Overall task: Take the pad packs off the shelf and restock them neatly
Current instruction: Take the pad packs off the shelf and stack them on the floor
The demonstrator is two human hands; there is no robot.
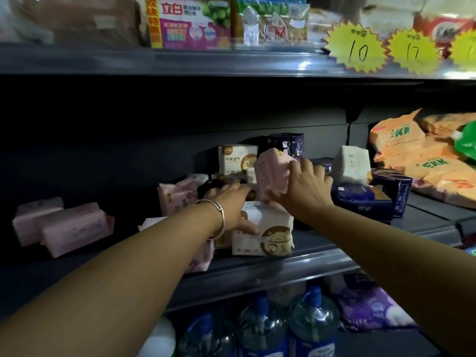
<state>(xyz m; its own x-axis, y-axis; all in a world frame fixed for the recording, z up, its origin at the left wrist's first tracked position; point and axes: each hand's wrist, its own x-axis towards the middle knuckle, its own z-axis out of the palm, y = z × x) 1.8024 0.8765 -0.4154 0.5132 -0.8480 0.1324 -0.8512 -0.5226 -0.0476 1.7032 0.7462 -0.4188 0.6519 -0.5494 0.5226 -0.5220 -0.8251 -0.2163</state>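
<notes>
One pink pad pack [273, 173] is held tilted above the middle shelf [322, 256] by the right hand [304, 186], whose fingers are curled over its top right corner and thumb pressed under its lower edge. Just below it, a white pack with a brown cat drawing [268, 235] stands at the shelf's front edge, and it is touched on its upper left side by the left hand [231, 202], fingers stretched forward over the packs behind; whether anything is gripped there cannot be told. A silver bangle [219, 217] is worn on the left wrist. Behind, a second white cat pack [237, 158] is stood upright near the back, with dark blue boxes [286, 144] beside it. Two pink packs [64, 225] are laid well apart toward the shelf's left end. Dark blue packs [368, 199] and a white pack [351, 164] are seen toward the right, and orange bags [422, 161] beyond them. Yellow starburst price tags [358, 48] are fixed on the upper shelf edge, and blue-capped water bottles [311, 320] are stored underneath.
</notes>
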